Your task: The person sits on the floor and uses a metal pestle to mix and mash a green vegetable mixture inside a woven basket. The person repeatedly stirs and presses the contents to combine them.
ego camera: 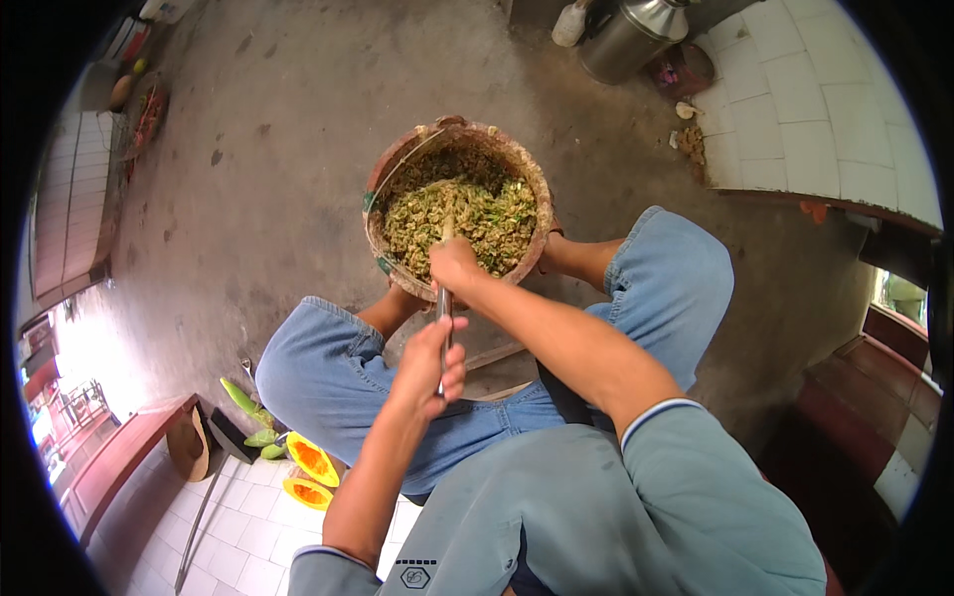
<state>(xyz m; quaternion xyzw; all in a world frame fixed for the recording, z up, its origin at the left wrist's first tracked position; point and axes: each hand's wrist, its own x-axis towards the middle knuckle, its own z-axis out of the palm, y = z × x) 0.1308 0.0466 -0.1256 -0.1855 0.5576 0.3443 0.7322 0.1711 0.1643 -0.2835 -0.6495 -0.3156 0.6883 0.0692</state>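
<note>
A worn round bucket (546,201) with a crusted rim and a thin wire handle stands on the floor between my feet. Inside it lies a moist, chopped green and brown mash (492,216). My right hand (455,264) grips the shaft of a long-handled tool (445,305) at the bucket's near rim; the tool's far end is sunk in the mash, so its shape is hidden. Nearer my body, my left hand (432,365) is at the metal end of the same shaft, the palm against it and the fingers partly spread.
Halved orange-fleshed squash (309,493) and green vegetables (242,398) lie at lower left, near a straw hat (188,445) and a long-handled dustpan (231,436). At upper right, a metal canister (626,45) stands by a white-tiled ledge (805,112). My knees flank the bucket's near side.
</note>
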